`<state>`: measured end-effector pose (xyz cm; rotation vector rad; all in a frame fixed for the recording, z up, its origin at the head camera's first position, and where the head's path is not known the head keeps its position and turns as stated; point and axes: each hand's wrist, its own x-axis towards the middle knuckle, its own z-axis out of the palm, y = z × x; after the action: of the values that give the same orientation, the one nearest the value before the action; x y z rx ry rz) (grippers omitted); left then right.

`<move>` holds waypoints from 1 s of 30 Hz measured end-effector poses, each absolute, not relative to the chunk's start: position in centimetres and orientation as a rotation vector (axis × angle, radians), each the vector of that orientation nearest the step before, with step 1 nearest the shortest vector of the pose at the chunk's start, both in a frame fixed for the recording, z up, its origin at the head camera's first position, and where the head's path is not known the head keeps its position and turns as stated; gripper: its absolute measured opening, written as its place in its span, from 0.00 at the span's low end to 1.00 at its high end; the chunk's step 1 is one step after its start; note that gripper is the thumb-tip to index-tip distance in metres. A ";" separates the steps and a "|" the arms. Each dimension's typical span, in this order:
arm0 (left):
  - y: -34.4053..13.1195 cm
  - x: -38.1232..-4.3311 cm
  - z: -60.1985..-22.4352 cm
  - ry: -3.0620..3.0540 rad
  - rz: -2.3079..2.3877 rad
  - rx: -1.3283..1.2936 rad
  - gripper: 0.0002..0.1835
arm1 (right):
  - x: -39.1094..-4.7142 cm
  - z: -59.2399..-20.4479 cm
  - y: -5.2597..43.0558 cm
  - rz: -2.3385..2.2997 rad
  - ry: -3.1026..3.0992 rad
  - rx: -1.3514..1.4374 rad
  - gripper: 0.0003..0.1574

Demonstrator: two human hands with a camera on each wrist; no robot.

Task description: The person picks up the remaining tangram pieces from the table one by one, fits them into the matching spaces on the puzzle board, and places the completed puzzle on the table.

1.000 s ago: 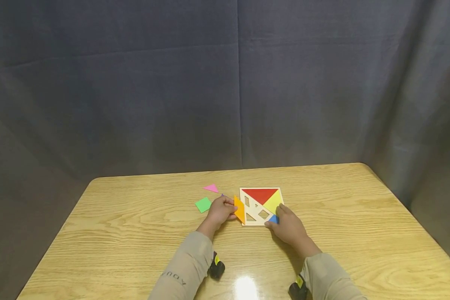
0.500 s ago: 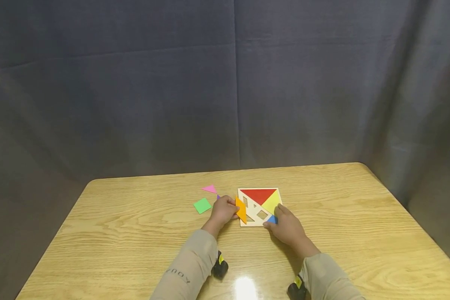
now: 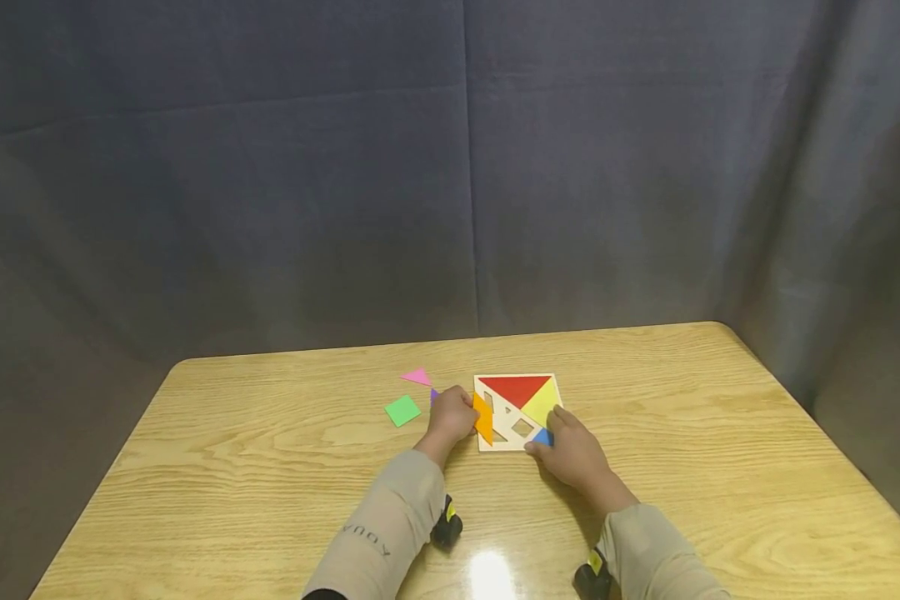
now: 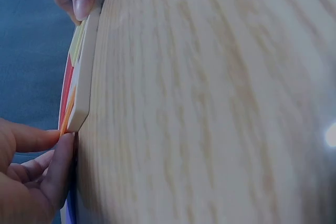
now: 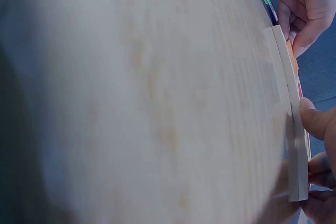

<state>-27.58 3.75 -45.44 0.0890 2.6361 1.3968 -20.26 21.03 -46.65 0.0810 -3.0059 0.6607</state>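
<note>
My left hand (image 3: 452, 414) pinches an orange parallelogram tangram piece (image 3: 483, 419) between thumb and fingers. That piece overlaps the left edge of a pale puzzle board (image 3: 500, 446); in the left wrist view the orange piece (image 4: 71, 103) slants against the board's edge (image 4: 85, 87). Red (image 3: 516, 388) and yellow (image 3: 542, 403) triangles lie in the board, with a blue piece (image 3: 543, 437) partly covered by my right hand (image 3: 576, 454). This hand grips the board's near right corner, thumb on the near side. Several cut-out openings show in the board.
Left of the board lie a green square (image 3: 402, 411) and a pink triangle (image 3: 417, 377). A purple piece (image 3: 433, 395) is mostly hidden behind my left hand. The wooden table (image 3: 232, 467) ends at a dark curtain (image 3: 330, 208).
My left hand has moved slightly right relative to the board, bringing the orange piece from beside its left edge to over it. My right hand keeps its grip on the board.
</note>
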 end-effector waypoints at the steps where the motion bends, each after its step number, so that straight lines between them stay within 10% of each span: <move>1: 3.8 -27.6 -45.4 2.656 1.372 0.097 0.06 | -20.3 -46.7 21.0 0.661 -3.006 0.083 0.35; 25: 4.4 -26.9 -45.0 3.125 0.660 0.771 0.02 | -20.5 -46.7 21.0 0.666 -2.995 0.083 0.37; 30: 4.2 -26.6 -44.9 3.039 0.531 0.881 0.18 | -20.4 -46.8 21.1 0.659 -2.998 0.081 0.37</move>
<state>-26.63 4.16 -44.89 0.8806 3.0388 0.5308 -20.35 21.13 -46.81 0.0808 -2.9980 0.6586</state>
